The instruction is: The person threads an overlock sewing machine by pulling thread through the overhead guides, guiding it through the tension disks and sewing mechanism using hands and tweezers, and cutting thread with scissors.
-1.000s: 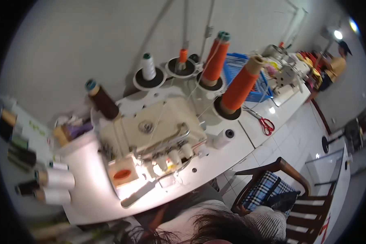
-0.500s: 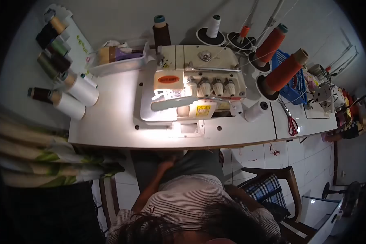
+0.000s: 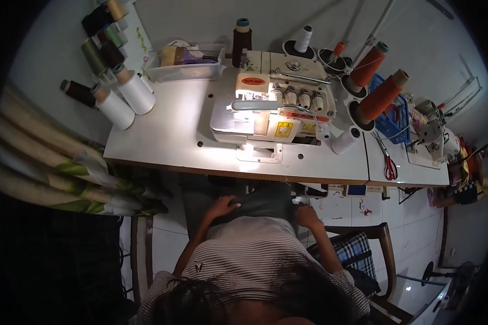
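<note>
My left hand (image 3: 221, 207) rests on the dark trousers over my lap, below the table's front edge, its fingers slightly spread and nothing seen in it. My right hand (image 3: 307, 216) is at my other thigh, near the chair; its fingers are curled, and whether they hold anything is too small to tell. Both hands are nearest to the white sewing table (image 3: 173, 141). On it stands a lit overlock sewing machine (image 3: 287, 81) with a grey lamp arm (image 3: 255, 105) across its front.
White thread cones (image 3: 135, 92) lie at the left beside a plastic box (image 3: 187, 70). Orange cones (image 3: 382, 97), a blue basket (image 3: 398, 122) and red-handled scissors (image 3: 389, 166) are at the right. A curtain (image 3: 65, 162) hangs left; a wooden chair (image 3: 386, 244) stands right. Another person (image 3: 472, 189) is far right.
The view has swung round and levelled over the table. My left hand has shifted on my lap, and my right hand has come into sight beside my thigh.
</note>
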`<state>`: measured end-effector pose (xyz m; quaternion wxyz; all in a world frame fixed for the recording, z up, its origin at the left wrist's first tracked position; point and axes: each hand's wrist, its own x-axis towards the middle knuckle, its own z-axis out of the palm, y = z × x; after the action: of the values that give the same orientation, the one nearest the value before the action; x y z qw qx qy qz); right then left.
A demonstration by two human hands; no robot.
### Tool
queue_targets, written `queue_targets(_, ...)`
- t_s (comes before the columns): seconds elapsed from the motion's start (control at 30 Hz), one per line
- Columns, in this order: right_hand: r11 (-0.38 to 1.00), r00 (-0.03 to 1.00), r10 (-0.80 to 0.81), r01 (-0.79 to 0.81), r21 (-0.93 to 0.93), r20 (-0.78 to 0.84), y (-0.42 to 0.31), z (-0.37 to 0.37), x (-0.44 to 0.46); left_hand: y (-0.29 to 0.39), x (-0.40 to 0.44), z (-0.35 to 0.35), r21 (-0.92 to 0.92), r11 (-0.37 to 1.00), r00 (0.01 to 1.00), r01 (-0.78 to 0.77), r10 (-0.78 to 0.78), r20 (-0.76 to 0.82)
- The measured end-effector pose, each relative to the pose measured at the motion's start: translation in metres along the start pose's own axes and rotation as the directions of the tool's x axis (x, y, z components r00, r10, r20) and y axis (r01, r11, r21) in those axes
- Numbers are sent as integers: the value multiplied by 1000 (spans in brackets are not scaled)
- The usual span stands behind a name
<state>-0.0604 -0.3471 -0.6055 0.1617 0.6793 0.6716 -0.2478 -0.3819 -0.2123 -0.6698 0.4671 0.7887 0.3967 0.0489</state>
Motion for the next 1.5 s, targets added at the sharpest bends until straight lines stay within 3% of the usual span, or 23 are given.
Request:
queue_targets(0.1,974,991,-101,116,195,-86,-23,-43,-9,31,-16,-20,14,996,993,-86,87,-83)
queue_targets(0.13,975,990,-108,122,184,-86,-30,-52,-14,42,-20,-30,-56,991,990,-125,121,-74)
queue_targets(0.23,808,889,-414,459,370,-198,-32,-72,-19,90,-32,-71,-226,962,987,-154,158,-2)
queue_targets(0.33,669,829,-546,519,532,-122,-58,-171,-56,141,-45,-121,-364,907,974,-213,228,0)
queue_targets(0.4,641,806,-515,588,494,-291,-70,-231,-81,158,-43,-146,-447,851,959,-277,271,-79)
queue_targets(0.43,566,731,-513,682,463,-450,-69,-246,-78,169,-43,-163,-383,859,940,-340,296,-170)
queue_targets(0.47,619,679,-462,708,340,-571,-80,-279,-87,177,-38,-177,-266,868,893,-419,343,-291)
queue_targets(0.5,589,574,-431,763,265,-696,-80,-298,-79,198,-38,-193,-263,856,867,-444,336,-368)
queue_targets(0.53,609,492,-454,780,144,-743,-82,-326,-73,197,-26,-201,-228,809,784,-542,389,-484)
queue_targets(0.57,615,438,-447,784,88,-780,-89,-352,-65,198,-12,-209,-324,794,792,-514,296,-533)
queue_targets(0.67,747,365,-451,653,-121,-814,-108,-417,-12,197,35,-224,-150,734,563,-663,356,-746)
queue_targets(0.73,821,437,-498,515,-245,-749,-111,-448,37,203,56,-225,-32,755,469,-654,372,-801)
queue_targets(0.77,843,471,-495,463,-272,-730,-109,-457,63,201,63,-225,-6,805,500,-593,363,-786)
queue_targets(0.83,859,504,-494,408,-308,-709,-112,-469,84,199,76,-218,-22,785,513,-619,382,-769)
queue_targets(0.87,877,627,-420,466,-115,-656,-115,-475,86,201,78,-215,2,813,534,-582,384,-753)
queue_targets(0.9,870,739,-357,486,85,-571,-119,-478,88,203,79,-209,18,772,480,-635,412,-774)
queue_targets(0.93,869,740,-365,489,78,-564,-121,-479,90,214,73,-207,35,730,424,-683,435,-794)
queue_targets(1.0,841,773,-332,503,202,-541,-121,-478,96,207,83,-202,151,829,444,-538,430,-786)
queue_targets(1.07,849,788,-321,486,210,-526,-125,-477,98,202,88,-197,300,879,432,-371,450,-782)
queue_targets(1.13,804,854,-303,467,368,-423,-126,-478,89,201,86,-196,315,881,434,-353,453,-779)
queue_targets(1.2,769,862,-294,470,433,-413,-126,-476,90,203,84,-195,332,882,435,-335,457,-776)
queue_targets(1.27,730,869,-290,471,494,-400,-128,-477,88,205,83,-192,421,852,279,-311,506,-817)
queue_targets(1.5,759,776,-293,545,358,-559,-137,-469,73,214,75,-188,459,849,232,-262,517,-824)
